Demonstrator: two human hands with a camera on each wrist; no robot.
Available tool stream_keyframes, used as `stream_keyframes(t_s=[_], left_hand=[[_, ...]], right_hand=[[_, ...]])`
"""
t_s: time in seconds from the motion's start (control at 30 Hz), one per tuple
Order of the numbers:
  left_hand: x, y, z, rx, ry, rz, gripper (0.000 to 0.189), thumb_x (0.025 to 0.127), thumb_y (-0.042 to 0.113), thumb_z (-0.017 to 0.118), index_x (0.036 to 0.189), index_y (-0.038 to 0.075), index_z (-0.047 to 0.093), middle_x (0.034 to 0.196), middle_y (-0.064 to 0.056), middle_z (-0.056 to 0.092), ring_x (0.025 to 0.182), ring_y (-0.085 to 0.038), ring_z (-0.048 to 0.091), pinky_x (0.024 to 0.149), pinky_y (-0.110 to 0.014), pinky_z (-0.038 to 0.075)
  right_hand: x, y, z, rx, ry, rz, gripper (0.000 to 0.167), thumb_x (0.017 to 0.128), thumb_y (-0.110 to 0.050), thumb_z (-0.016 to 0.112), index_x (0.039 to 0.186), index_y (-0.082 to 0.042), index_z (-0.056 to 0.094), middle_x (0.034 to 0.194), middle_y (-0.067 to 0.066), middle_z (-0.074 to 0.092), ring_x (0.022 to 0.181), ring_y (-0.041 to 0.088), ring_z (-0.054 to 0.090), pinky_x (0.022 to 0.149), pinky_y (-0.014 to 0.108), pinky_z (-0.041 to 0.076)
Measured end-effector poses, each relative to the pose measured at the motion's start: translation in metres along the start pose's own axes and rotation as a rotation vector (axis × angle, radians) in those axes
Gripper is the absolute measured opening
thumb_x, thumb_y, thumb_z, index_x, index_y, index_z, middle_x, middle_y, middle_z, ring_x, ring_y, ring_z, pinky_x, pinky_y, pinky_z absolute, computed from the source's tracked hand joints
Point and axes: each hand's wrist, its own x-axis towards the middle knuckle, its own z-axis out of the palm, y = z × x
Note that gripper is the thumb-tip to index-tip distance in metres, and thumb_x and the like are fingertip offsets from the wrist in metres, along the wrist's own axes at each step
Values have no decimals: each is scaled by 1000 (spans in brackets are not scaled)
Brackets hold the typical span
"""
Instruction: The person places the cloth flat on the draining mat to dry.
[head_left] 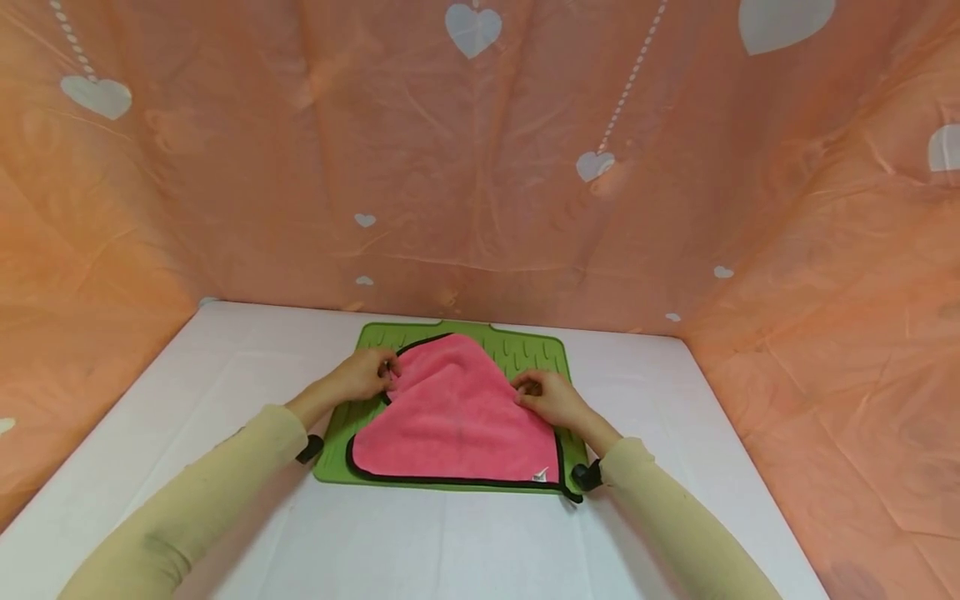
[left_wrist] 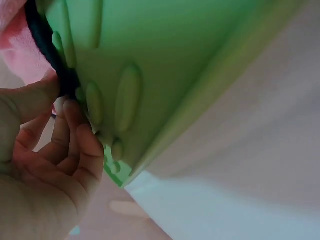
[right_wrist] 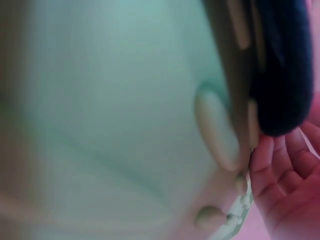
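Note:
A pink cloth (head_left: 457,417) with black edging lies partly folded on a ridged green mat (head_left: 525,352). My left hand (head_left: 366,372) is at the cloth's upper left side. In the left wrist view, the thumb and fingers of that left hand (left_wrist: 55,155) pinch the black edging (left_wrist: 47,47). At the cloth's right side, my right hand (head_left: 551,398) grips the edge with curled fingers. The right wrist view has this right hand (right_wrist: 292,185) just below a thick black edge (right_wrist: 285,65); the thumb's contact is mostly out of sight there.
The mat lies on a white-covered table (head_left: 450,542). An orange curtain (head_left: 480,167) printed with pale hearts hangs at the back and both sides. Black wrist camera mounts (head_left: 587,476) sit close above the mat's edges. A small white tag (head_left: 540,475) shows near the cloth's lower right corner.

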Motion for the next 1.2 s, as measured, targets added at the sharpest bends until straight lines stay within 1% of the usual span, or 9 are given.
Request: stream_keyframes(t_s=[0.13, 0.27, 0.5, 0.6, 0.67, 0.8, 0.9, 1.07, 1.2], left_hand=[[-1, -1, -8, -11, 27, 4, 10, 95, 0, 65, 104, -2, 68, 87, -7, 72, 77, -16, 63, 69, -31, 50], [0, 0, -21, -20, 92, 2, 13, 100, 0, 62, 111, -5, 67, 94, -14, 70, 84, -25, 65, 72, -37, 52], [4, -6, -36, -14, 334, 57, 12, 99, -6, 62, 109, -7, 67, 101, -23, 61, 98, -41, 61, 84, -51, 51], [8, -9, -34, -18, 382, 64, 11, 97, -7, 63, 108, -8, 67, 103, -26, 61, 96, -42, 62, 85, -52, 52], [10, -11, -31, -3, 365, 48, 12, 98, -5, 64, 109, -7, 67, 106, -26, 64, 100, -42, 64, 88, -53, 53], [9, -12, -22, 98, 263, -9, 16, 100, 1, 64, 113, -5, 69, 117, -27, 60, 104, -42, 64, 89, -54, 54], [4, -7, -12, 189, 239, -5, 16, 98, 6, 66, 111, -2, 72, 121, -24, 57, 105, -40, 61, 86, -54, 53], [-5, 11, 6, 276, 256, 191, 11, 92, 8, 76, 102, 3, 73, 108, -14, 63, 99, -34, 64, 85, -50, 56], [-12, 26, 19, 333, 120, 337, 21, 91, 15, 81, 108, 6, 73, 111, -10, 65, 106, -30, 66, 92, -47, 56]], right_hand=[[-1, 0, 2, 7, 33, 6, 18, 95, -11, 75, 113, -7, 75, 90, -1, 71, 83, 14, 68, 78, 32, 55], [-3, -2, 1, 45, 110, 3, 17, 96, -11, 75, 112, -8, 75, 93, 1, 72, 85, 17, 72, 74, 30, 56], [-6, -8, 2, 74, 210, -45, 18, 96, -8, 75, 113, -6, 75, 98, 6, 71, 74, 16, 71, 64, 27, 54], [-7, -10, 3, 65, 213, -75, 18, 95, -7, 75, 113, -5, 75, 100, 8, 71, 74, 16, 70, 65, 27, 54], [-7, -10, 4, 60, 193, -81, 18, 95, -7, 76, 113, -5, 75, 101, 8, 71, 77, 17, 70, 67, 28, 55], [-8, -9, 4, 49, 139, -74, 20, 95, -9, 76, 114, -4, 75, 106, 9, 71, 84, 20, 72, 74, 32, 58], [-10, -7, 3, 49, 130, -47, 24, 96, -12, 76, 118, -3, 74, 104, 8, 72, 87, 20, 73, 76, 32, 58], [-10, -3, 0, 65, 157, 28, 27, 96, -17, 75, 120, -3, 74, 97, 4, 73, 85, 20, 73, 74, 31, 56], [-9, -3, 1, 60, 121, 45, 29, 99, -20, 72, 123, -3, 73, 104, 8, 76, 89, 21, 73, 76, 33, 57]])
